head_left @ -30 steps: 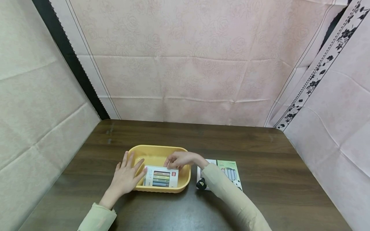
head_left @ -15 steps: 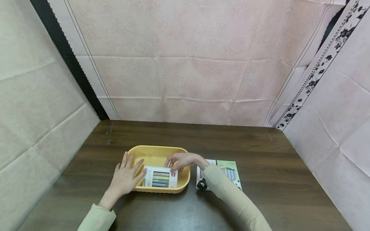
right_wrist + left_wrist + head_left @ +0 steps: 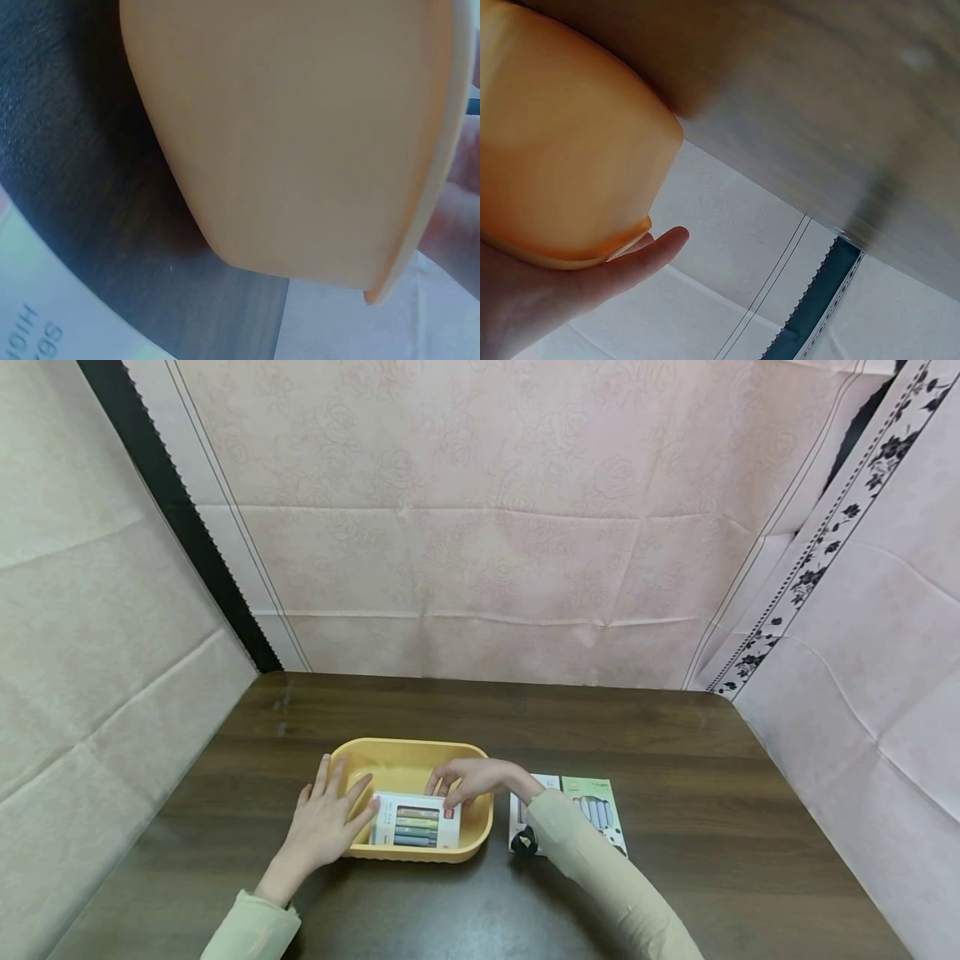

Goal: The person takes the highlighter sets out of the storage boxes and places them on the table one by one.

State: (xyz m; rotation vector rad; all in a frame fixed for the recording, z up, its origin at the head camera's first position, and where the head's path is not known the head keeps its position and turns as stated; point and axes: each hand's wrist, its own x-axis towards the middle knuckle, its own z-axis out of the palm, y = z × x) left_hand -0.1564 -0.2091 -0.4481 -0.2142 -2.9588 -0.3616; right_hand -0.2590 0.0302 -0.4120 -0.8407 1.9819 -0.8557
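Observation:
A yellow plastic basket (image 3: 420, 752) stands on the table. Inside it, towards the near side, lies a white box of pens (image 3: 385, 820) whose window shows several coloured pens. My left hand (image 3: 324, 818) rests on the basket's left rim, fingers spread, with the thumb by the box's left end. In the left wrist view, a finger (image 3: 649, 259) lies along the basket's edge. My right hand (image 3: 468, 779) reaches over the right rim and pinches the box's upper right corner. The basket's wall (image 3: 285, 150) hides most of that hand in the right wrist view.
Right of the basket, partly under the right forearm, lie a green and white box of pens (image 3: 596, 810) and a white package (image 3: 517, 814) with a black round mark. The wooden table (image 3: 420, 910) ends at a pale cloth backdrop (image 3: 480, 568).
The right hand's fingers have shifted slightly over the box's upper right corner. The left hand and the basket have hardly moved.

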